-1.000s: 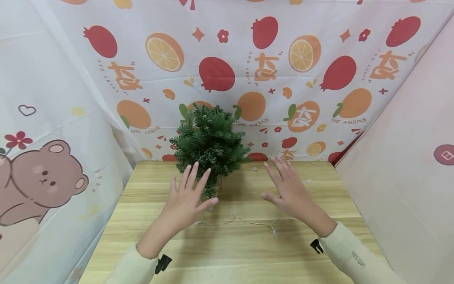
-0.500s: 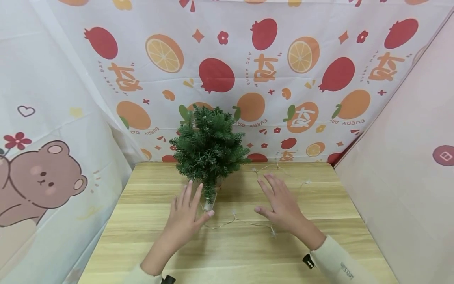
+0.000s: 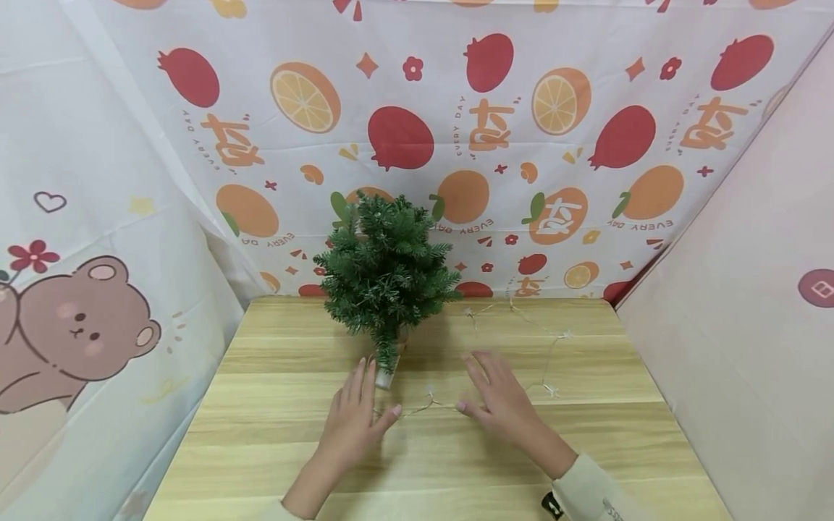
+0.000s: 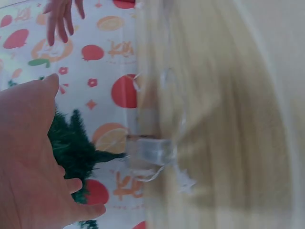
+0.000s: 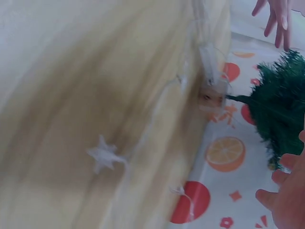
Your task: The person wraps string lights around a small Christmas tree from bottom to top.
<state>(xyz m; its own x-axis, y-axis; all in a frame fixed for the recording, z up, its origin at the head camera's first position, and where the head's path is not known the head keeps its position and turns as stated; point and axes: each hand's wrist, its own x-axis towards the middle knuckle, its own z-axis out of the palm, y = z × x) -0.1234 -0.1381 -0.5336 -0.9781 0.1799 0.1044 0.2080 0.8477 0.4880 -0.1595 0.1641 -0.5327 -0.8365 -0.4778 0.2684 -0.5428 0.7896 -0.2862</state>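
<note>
A small artificial Christmas tree stands toward the back of the wooden table, with a pale block-like piece at its foot. In the left wrist view, this clear box-like piece sits by the trunk. My left hand hovers just in front of the tree's foot, fingers extended and holding nothing. To its right, my right hand has its fingers loosely spread over the table, also holding nothing. A thin string of star lights runs on the tabletop between the hands; a white star shows close in the right wrist view.
More of the light string, with a star, curves along the right part of the wooden table. Behind the table hangs a fruit-print cloth. A bear-print cloth closes off the left side, and a pale cloth the right.
Both hands have moved back toward the person and lower, away from the tree. The tree's foot and more of the star lights at right have come into sight. The tree has stayed put.
</note>
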